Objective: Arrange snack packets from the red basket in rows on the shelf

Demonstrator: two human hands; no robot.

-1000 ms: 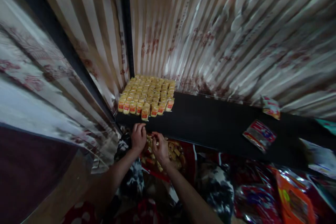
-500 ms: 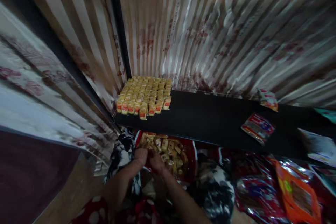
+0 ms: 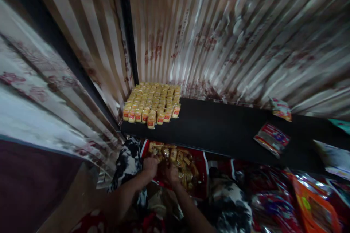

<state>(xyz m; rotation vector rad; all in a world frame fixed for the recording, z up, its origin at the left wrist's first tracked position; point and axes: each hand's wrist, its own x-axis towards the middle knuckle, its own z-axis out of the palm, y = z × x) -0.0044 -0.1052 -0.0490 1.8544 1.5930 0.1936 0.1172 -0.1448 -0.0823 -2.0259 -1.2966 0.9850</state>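
Two hands, left hand and right hand, in one red bag of loose packets. One block of yellow packets far left on one black shelf, front row seven across; two flat packets right, one red, one against the wall

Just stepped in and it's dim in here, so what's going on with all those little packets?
A person's left hand and right hand are both down in a red bag of loose small yellow packets below the long black shelf. Whether either hand grips a packet cannot be told. On the shelf's left end, a tidy block of small yellow packets with red labels stands in rows against the striped wall. Two flat snack pouches lie farther right.
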